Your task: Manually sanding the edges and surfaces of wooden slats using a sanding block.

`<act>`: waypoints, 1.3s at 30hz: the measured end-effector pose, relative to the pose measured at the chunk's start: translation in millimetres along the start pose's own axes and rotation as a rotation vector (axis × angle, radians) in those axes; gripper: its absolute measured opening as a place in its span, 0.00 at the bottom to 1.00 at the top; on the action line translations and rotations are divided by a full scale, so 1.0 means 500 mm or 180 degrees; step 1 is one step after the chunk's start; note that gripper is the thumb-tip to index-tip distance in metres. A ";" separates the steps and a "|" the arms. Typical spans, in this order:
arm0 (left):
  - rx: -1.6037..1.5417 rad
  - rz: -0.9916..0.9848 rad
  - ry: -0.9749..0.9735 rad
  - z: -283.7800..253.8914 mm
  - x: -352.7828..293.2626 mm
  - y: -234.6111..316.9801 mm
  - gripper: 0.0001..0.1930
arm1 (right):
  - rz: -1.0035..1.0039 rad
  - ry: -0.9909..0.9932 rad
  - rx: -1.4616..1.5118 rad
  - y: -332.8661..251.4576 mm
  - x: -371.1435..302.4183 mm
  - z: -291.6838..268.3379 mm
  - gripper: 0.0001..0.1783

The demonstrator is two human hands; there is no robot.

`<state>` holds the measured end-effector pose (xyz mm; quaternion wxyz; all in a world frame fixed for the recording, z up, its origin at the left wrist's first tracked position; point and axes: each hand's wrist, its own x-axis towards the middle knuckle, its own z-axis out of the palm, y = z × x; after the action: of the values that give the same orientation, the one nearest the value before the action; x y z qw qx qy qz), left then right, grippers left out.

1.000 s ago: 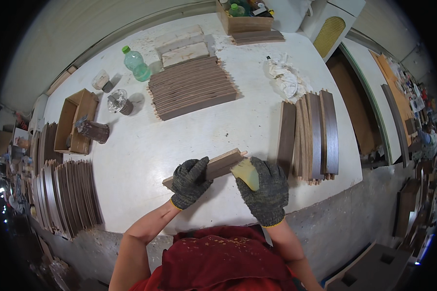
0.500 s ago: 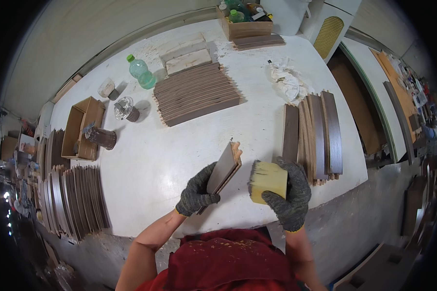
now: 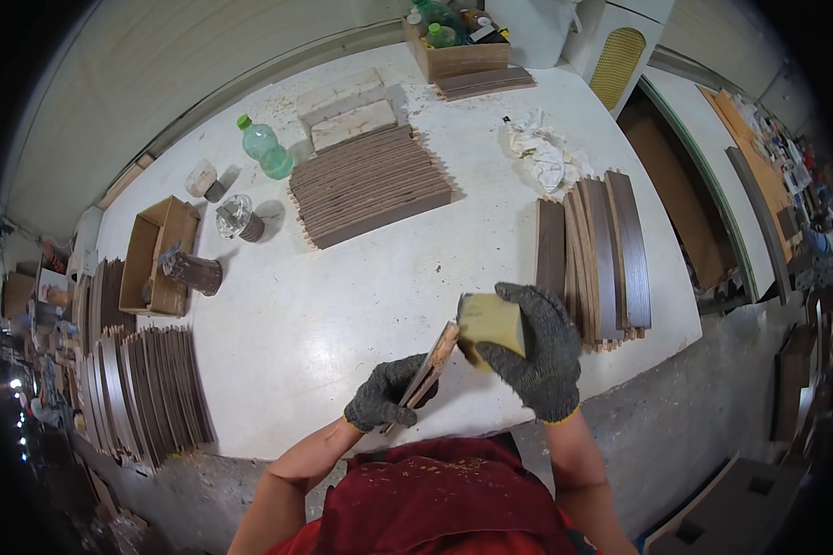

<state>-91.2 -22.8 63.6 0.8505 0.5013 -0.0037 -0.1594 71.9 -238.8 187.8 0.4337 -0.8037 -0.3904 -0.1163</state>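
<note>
My left hand (image 3: pixel 378 398), in a dark grey knit glove, is closed around a short brown wooden plank (image 3: pixel 431 366). The plank is tilted up on edge, its raw, light-coloured end at the top. In my right hand (image 3: pixel 548 359), gloved the same way, is a yellow sponge block (image 3: pixel 494 324), gripped between thumb and fingers. The block's left side is right by the upper end of the plank; whether they touch I cannot tell. Nearest to my right hand on the table stands a row of brown planks (image 3: pixel 609 259).
A large stack of planks (image 3: pixel 370 190) lies mid-table, with more planks (image 3: pixel 148 393) at the left edge. A cardboard box (image 3: pixel 148 264), a dark-stained container (image 3: pixel 192 270), a foil-covered cup (image 3: pixel 239 220) and a green bottle (image 3: pixel 267 148) stand left. Crumpled white cloth (image 3: pixel 544 153) lies farther right.
The plank in my left hand has come down and turned, showing its narrow edge. My right hand has brought the sponge block left, up to the plank's end. The view has shifted slightly.
</note>
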 end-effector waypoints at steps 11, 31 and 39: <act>-0.2245 0.0729 0.1220 0.059 0.087 0.121 0.37 | 0.1564 0.0212 0.1567 0.053 -0.094 0.047 0.33; -0.3029 0.0594 0.1833 0.019 0.147 0.124 0.21 | -0.0900 -0.1509 -0.0563 -0.109 -0.091 0.008 0.36; -0.3721 0.0910 0.1268 0.003 0.129 0.144 0.27 | -0.0179 -0.1332 -0.0867 -0.041 -0.134 0.004 0.30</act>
<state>-11.1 -9.8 116.1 0.9810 -0.0313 0.1754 0.0764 12.1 -265.8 163.7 0.2277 -0.8502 -0.4746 -0.0109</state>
